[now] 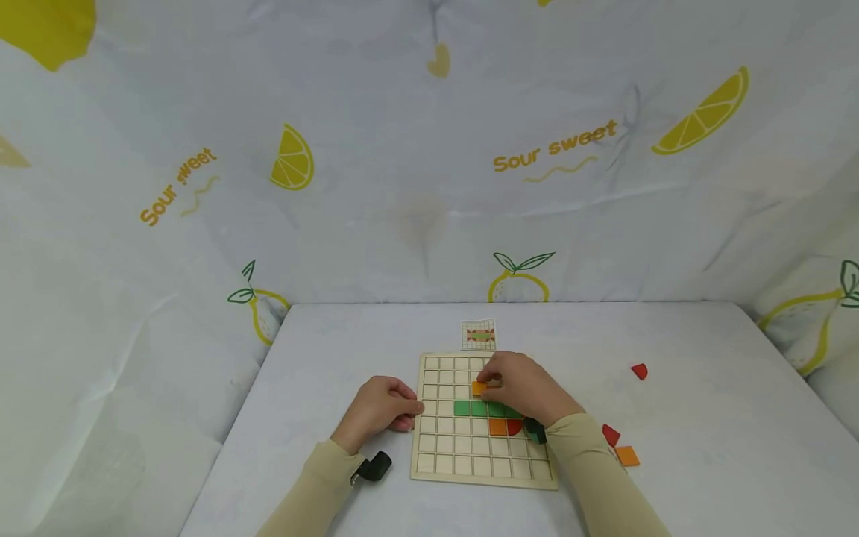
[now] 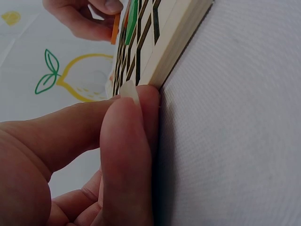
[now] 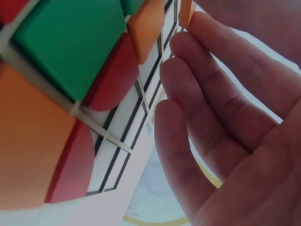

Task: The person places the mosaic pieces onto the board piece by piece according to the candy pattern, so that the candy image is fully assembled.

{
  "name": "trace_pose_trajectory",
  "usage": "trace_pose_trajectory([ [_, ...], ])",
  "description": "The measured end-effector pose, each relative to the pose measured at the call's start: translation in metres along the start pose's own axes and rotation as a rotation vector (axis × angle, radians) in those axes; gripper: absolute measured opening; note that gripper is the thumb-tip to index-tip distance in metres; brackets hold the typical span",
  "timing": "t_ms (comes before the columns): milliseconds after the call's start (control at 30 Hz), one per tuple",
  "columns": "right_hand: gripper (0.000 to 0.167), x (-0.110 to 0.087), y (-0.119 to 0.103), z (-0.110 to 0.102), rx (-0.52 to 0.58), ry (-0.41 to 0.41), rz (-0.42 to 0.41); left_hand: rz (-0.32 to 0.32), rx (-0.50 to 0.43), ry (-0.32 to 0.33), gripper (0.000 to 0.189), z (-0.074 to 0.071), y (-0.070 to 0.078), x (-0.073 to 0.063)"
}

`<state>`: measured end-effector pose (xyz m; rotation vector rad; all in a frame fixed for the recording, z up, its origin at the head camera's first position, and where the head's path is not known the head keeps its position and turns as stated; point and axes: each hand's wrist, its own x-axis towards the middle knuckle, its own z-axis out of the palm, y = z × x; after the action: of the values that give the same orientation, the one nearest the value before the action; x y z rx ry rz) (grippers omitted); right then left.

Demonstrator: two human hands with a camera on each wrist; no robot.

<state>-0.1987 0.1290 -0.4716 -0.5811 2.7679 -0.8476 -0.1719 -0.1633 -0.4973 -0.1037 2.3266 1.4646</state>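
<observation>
A square wooden grid board (image 1: 443, 464) lies on the table. At its left edge, my left hand (image 1: 382, 406) holds the rim with thumb and forefinger; the left wrist view shows the fingertips right at the board's side (image 2: 176, 44). My right hand (image 1: 526, 384) reaches over the upper middle of the board, pinching an orange square tile (image 1: 479, 388) between thumb and fingers. Below that tile runs a row of green square tiles (image 1: 461, 408) set in the grid. Under the row sit an orange tile (image 1: 498, 426) and a red rounded tile (image 1: 514, 426). My right hand and forearm hide the board's right part.
Behind the board lies a small pattern card (image 1: 479, 328) showing a coloured grid. To the right, loose on the white table, are a red rounded piece (image 1: 640, 371), another red piece (image 1: 611, 435) and an orange square (image 1: 627, 456). A lemon-print cloth (image 1: 403, 239) hangs behind.
</observation>
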Motion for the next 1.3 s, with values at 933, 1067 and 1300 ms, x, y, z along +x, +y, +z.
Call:
trace_pose_trajectory([
  [933,0.014,-0.03,0.028,-0.028,0.051,0.019,0.102,0.003,0.016,0.005,0.023,0.002,0.002,-0.001],
  [1067,0.013,-0.055,0.043,-0.043,0.03,0.023,0.154,0.005,0.029,0.001,0.023,0.002,0.002,0.0],
  [1300,0.016,-0.111,0.07,-0.065,0.033,0.024,0.226,0.004,0.036,-0.002,0.023,0.001,0.0,-0.001],
])
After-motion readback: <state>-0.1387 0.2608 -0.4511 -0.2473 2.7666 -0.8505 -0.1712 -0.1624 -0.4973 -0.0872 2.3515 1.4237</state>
